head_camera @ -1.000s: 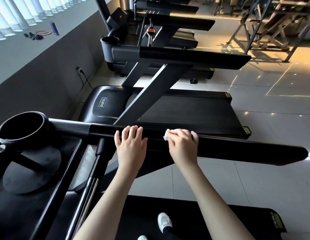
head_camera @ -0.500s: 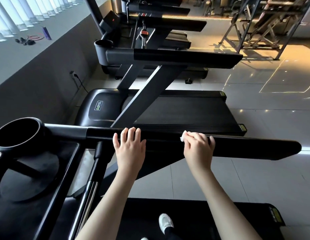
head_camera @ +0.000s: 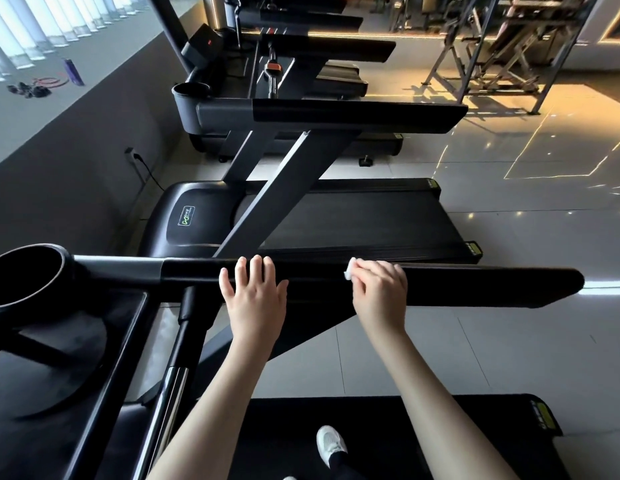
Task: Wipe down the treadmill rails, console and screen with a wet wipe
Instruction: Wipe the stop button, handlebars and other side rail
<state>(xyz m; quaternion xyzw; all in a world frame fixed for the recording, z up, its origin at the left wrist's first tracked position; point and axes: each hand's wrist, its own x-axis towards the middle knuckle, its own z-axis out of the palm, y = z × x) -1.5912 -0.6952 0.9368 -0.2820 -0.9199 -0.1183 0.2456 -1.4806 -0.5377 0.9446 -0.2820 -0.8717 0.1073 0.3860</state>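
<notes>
A long black treadmill rail [head_camera: 474, 285] runs across the middle of the view, ending at the right. My left hand [head_camera: 254, 294] lies flat on the rail with fingers spread and holds nothing. My right hand [head_camera: 379, 292] presses a small white wet wipe [head_camera: 350, 273] onto the rail further right; only a corner of the wipe shows past my fingers. The console's round cup holder [head_camera: 27, 275] sits at the far left end of the rail. The screen is out of view.
A second treadmill [head_camera: 353, 216] stands just beyond the rail, and more machines line up behind it. A grey wall [head_camera: 59, 174] runs along the left. Shiny tiled floor [head_camera: 509, 341] lies to the right. My white shoe [head_camera: 331, 443] rests on the black belt below.
My right hand has slid the wipe to the right along the rail, away from my left hand. The left hand stays flat in the same spot.
</notes>
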